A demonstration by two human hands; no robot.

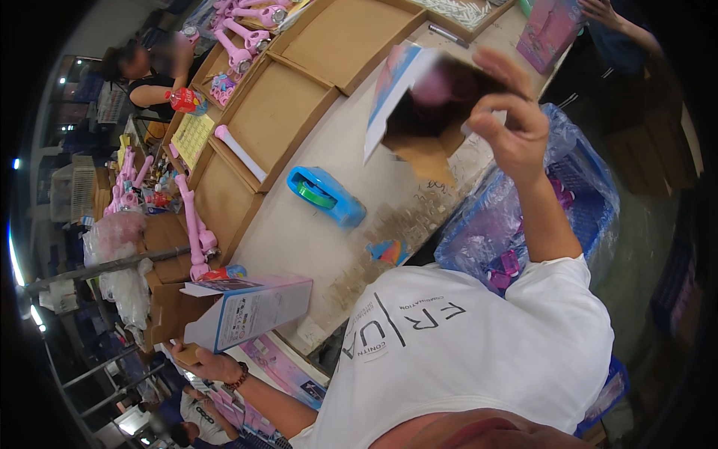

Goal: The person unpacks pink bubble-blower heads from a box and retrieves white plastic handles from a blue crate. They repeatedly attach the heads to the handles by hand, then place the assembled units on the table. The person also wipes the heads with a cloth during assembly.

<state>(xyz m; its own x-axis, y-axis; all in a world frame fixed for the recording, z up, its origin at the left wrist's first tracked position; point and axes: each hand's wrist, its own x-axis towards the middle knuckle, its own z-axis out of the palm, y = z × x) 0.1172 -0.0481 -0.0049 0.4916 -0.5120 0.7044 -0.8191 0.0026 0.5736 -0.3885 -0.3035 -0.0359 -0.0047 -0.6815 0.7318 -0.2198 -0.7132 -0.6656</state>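
Note:
At lower left, my left hand [213,367] grips a printed cardboard box [262,314] by its lower end, beside a brown flap. That box lies tilted at the table's near left edge, its sides white and blue. My right hand [520,131] is raised at upper right, thumb and forefinger closed in a pinch with a small whitish piece between them. Next to it an open printed box [393,97] faces me with its dark inside; a blurred pink shape shows within. A bright blue plastic piece with a green part inside [325,196] lies mid-table.
Cardboard trays [280,123] line the far left side, with pink handheld toys [239,49] and a pink-white tube [241,153]. A red-labelled bottle [185,101] stands beyond. At right, a blue crate [479,232] lined with plastic holds purple parts. Other people work nearby; one holds a pink box [550,34].

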